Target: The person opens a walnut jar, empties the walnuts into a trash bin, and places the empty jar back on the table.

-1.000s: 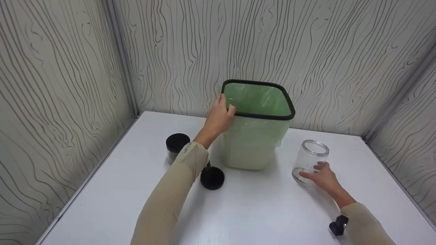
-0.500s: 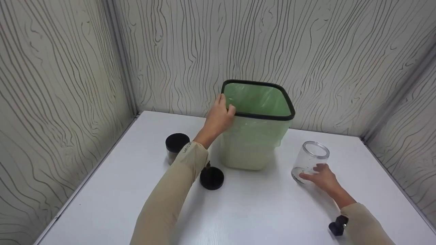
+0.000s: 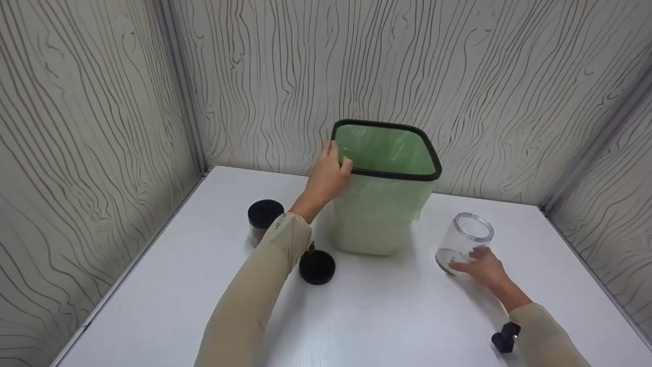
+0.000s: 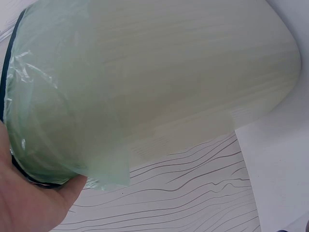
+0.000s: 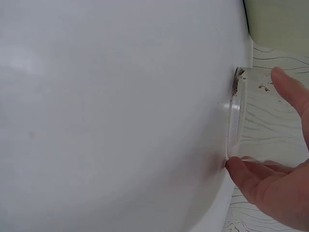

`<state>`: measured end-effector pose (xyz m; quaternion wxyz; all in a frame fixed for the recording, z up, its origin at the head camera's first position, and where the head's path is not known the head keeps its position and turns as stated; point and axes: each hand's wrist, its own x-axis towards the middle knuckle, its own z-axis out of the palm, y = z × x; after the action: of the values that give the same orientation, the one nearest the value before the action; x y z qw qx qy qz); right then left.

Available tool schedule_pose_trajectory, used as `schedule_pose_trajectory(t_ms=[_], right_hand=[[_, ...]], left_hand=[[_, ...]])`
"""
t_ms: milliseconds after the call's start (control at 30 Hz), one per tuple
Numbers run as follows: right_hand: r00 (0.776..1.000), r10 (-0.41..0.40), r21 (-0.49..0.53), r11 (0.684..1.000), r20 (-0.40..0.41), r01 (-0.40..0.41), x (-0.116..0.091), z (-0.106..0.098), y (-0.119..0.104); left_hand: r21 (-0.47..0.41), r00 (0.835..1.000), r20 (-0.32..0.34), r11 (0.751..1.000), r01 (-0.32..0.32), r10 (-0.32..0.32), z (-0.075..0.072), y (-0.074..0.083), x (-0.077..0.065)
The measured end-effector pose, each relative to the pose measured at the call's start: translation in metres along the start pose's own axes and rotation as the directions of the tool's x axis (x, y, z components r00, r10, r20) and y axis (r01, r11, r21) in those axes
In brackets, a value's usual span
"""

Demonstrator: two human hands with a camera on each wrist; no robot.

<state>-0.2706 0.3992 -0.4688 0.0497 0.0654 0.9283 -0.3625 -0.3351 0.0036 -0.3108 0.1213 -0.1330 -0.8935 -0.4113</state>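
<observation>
We see the clear jar (image 3: 455, 240) just ahead and left of the right hand (image 3: 485, 268), the nearer one, whose half-spread thumb and fingers grip the lower wall; the long axis stands roughly upright. Well apart, the left hand (image 3: 328, 176) pinches the bin (image 3: 372, 224).

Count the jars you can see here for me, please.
2. One is the clear jar in the right hand's grip; the other is the black-lidded jar, partly behind the left sleeve. The sleeve or green bin may hide more.
</observation>
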Motion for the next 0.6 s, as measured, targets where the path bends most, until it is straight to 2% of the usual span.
schedule_pose_trajectory(t_ms=[433, 600], right_hand=[[0.999, 0.025, 0.009, 1.0, -0.03, -0.024, 0.0001, 0.0038, -0.0018], [0.999, 0.047, 0.005, 0.999, -0.015, -0.047, -0.0002, 0.0031, -0.0063]], left_hand=[[-0.015, 1.0, 0.012, 1.0, 0.001, -0.001, -0.0032, -0.0005, -0.0015], [-0.054, 1.0, 0.028, 0.999, -0.009, 0.011, -0.0076, -0.0019, -0.0022]])
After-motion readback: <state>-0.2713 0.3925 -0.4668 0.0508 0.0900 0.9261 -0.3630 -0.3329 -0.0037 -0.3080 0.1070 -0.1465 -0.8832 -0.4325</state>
